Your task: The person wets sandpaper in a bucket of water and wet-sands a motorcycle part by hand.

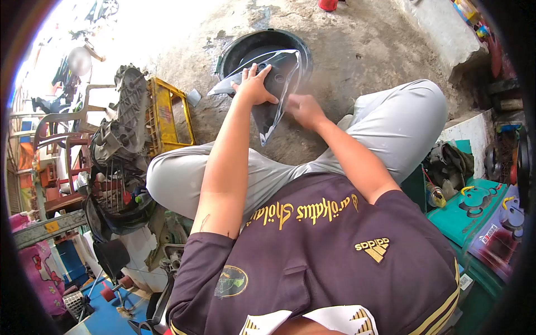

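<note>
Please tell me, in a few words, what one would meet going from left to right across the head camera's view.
Metal engine casing → yellow crate → left hand → right hand → green box.

On my feed, the left hand point(255, 87) spreads its fingers on a dark triangular panel point(282, 75) with pale, shiny edges, over a round black basin point(304, 47) on the concrete floor point(357, 56). I see the right hand point(305, 111) curled by the panel's edge, too blurred for me to tell contact. A yellow crate point(162, 114) stands left of the basin.
</note>
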A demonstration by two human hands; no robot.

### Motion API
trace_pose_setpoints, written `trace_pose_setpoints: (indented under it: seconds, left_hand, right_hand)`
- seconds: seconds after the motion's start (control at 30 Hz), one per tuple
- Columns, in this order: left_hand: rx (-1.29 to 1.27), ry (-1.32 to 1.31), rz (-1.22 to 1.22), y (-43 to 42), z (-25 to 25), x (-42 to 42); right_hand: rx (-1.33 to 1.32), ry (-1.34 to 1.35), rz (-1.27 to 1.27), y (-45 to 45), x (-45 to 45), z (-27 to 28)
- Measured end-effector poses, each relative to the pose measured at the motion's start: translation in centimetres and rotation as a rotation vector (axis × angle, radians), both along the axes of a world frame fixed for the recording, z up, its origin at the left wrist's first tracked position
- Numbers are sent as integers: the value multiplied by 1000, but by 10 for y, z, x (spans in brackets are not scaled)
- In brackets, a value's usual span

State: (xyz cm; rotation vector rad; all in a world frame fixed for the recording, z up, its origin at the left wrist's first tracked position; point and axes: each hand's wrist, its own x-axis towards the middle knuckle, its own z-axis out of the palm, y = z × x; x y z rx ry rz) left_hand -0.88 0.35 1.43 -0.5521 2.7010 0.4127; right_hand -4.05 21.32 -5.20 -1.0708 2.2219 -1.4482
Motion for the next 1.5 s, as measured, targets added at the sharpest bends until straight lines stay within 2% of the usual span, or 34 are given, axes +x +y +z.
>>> trace_pose_setpoints:
  seconds: [0.1,0.17,0.23,0.3,0.37,0.43,0.5,0.57,0.63,0.7,0.77,0.8,0.83,0.9,0.97,1.03,1.07,1.1,1.17,1.2,1.3,1.33,1.43,1.5]
  left_hand:
    - [-1,-7,-1,-2,-2,0]
    - [1,-10,-6,-3,-2,-1]
    - [-2,-4,-3,-2,-3,-1]
    - [-3,-1,-5,-2,-2,-1]
    - [-3,-9,-11,-3,-2,2]
    - [7,-1,-12,-3,-4,0]
    - [-5,-9,-15,-2,-6,-2]
    - [-23,-19,-13,-4,-7,-3]
    - [-12,-39,-16,-4,-5,0]
    - [-30,-69,-15,-2,0,2]
    - [-39,-90,-9,1,1,0]
    - [-52,-90,-18,1,0,0]
    - [-68,-88,-27,0,1,0]
    - [-84,-92,-31,0,4,1]
    - [-97,-108,-39,0,7,5]
    - [-109,-80,-55,-1,7,6]
    - [-109,-77,-53,0,7,7]
    - [-120,-83,-55,0,7,8]
    - [-133,-83,-52,-1,9,6]
    - [-132,-85,-57,-1,10,7]
    - [-135,-95,-70,-1,10,8]
    - [-137,-99,-65,-2,10,7]
    - [-132,-104,-56,0,9,7]
    - [-131,-106,-57,-2,9,8]
  right_hand:
    - [52,-126,-143,2,-17,0]
    - [39,-96,-106,0,-1,-5]
    - [42,-7,123,0,14,-6]
    - [25,11,82,2,3,0]
    - [69,-97,-103,3,-11,7]
    - [6,-30,-75,0,1,-2]
    - [51,143,163,0,16,-9]
    - [3,152,119,1,8,-7]
    - [12,-26,-96,3,-9,2]
    - [34,-23,-91,1,-1,-2]
    - [-26,167,134,-3,17,-27]
    - [94,101,232,1,23,-7]
    - [94,103,235,2,19,-3]
    - [-21,60,-7,2,7,2]
    - [20,11,-65,2,6,-3]
    - [-17,215,195,1,18,-20]
    - [83,192,292,4,30,-22]
    - [82,197,294,6,29,-13]
    - [77,37,134,7,22,4]
    - [29,89,68,7,10,3]
    - [44,171,153,6,21,-11]
    - [119,177,287,5,30,-16]
    - [-8,121,182,6,28,-13]
    - [4,154,173,6,26,-7]
